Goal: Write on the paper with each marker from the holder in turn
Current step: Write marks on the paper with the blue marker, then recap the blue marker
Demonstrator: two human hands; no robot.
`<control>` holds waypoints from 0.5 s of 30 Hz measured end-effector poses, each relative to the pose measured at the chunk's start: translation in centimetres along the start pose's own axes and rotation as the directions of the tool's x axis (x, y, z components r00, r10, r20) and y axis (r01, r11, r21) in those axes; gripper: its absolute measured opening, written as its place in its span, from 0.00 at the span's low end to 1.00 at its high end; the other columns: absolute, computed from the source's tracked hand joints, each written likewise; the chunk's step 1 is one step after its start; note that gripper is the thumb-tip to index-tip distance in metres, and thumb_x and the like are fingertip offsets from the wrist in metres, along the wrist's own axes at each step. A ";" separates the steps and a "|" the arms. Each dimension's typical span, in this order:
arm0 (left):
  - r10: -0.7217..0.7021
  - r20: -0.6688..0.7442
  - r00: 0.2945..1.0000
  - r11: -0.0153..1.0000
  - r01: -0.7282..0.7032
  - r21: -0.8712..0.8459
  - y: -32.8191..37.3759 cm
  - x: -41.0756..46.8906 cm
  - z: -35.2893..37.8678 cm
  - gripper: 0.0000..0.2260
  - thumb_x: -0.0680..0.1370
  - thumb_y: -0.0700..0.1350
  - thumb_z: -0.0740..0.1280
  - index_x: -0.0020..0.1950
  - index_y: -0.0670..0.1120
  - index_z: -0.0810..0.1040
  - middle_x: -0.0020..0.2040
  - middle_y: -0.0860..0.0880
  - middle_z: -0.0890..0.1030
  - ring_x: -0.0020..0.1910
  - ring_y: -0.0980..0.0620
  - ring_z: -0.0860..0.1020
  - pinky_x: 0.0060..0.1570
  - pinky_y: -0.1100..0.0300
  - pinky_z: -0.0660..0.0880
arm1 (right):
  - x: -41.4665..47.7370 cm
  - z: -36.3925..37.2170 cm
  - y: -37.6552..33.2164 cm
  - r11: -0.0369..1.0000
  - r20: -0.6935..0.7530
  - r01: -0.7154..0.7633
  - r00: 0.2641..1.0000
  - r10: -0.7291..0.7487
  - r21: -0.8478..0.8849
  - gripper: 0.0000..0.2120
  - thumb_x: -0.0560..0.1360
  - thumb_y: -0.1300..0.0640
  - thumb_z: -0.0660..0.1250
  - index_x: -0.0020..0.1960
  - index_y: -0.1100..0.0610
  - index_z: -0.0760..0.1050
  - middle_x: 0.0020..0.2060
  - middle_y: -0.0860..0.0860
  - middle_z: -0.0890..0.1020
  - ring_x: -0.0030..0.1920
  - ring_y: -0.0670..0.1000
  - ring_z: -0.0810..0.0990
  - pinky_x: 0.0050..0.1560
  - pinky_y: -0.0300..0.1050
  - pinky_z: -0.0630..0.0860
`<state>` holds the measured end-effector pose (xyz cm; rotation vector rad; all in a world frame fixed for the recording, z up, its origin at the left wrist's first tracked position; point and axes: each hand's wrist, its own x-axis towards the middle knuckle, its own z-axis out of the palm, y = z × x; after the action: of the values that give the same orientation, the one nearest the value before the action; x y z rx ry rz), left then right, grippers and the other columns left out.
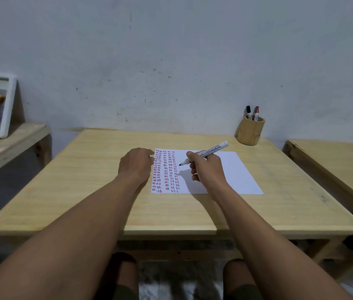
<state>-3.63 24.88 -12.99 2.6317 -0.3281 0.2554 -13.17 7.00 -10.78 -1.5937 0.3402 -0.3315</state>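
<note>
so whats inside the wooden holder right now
Two capped markers stand in the wooden holder: a black-capped marker and a red-capped marker. Only their upper ends show above the rim; the wall hides their lower barrels and the bottom.

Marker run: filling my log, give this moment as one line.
right hand: holds marker, tip above paper | left hand: at paper edge | holder: two markers

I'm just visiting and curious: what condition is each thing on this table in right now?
Marker in hand: uncapped, tip just above the sheet.
Right hand: gripping that marker.
Left hand: closed, at the paper's left edge.
Paper: flat, left part filled with short red and dark dashes, the rest blank.
Holder: upright, two capped markers inside.
Black-capped marker: capped.
Red-capped marker: capped.
</note>
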 end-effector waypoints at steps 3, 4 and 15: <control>0.001 -0.057 0.998 0.999 -0.004 -0.047 -0.3 -0.1 0.1 0.14 0.78 0.35 0.65 0.47 0.54 0.82 0.43 0.49 0.81 0.43 0.45 0.78 0.45 0.55 0.75 | 0.5 0.1 -0.2 0.997 0.016 -0.049 0.999 0.048 0.061 0.12 0.77 0.58 0.66 0.49 0.67 0.81 0.32 0.52 0.78 0.28 0.48 0.74 0.29 0.41 0.73; -0.019 -0.066 0.998 0.995 0.012 -0.094 -0.2 -0.2 -0.1 0.14 0.78 0.34 0.65 0.50 0.51 0.84 0.44 0.49 0.83 0.43 0.46 0.80 0.46 0.55 0.77 | 0.6 0.1 -0.3 0.996 0.014 -0.053 0.999 0.052 0.068 0.13 0.77 0.58 0.66 0.50 0.69 0.81 0.32 0.52 0.78 0.28 0.48 0.74 0.28 0.41 0.74; -0.194 0.008 0.981 0.671 0.138 -0.729 5.5 -0.4 -2.6 0.05 0.80 0.44 0.68 0.47 0.47 0.84 0.42 0.50 0.85 0.38 0.51 0.79 0.29 0.66 0.72 | 1.0 0.6 -3.0 0.956 -0.049 -0.017 0.998 0.033 0.292 0.07 0.78 0.62 0.66 0.47 0.65 0.80 0.36 0.56 0.79 0.32 0.50 0.78 0.34 0.40 0.81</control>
<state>-5.85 21.46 -8.40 1.8268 -0.1169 0.1157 -11.95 7.26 -7.76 -1.2917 0.3360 -0.3868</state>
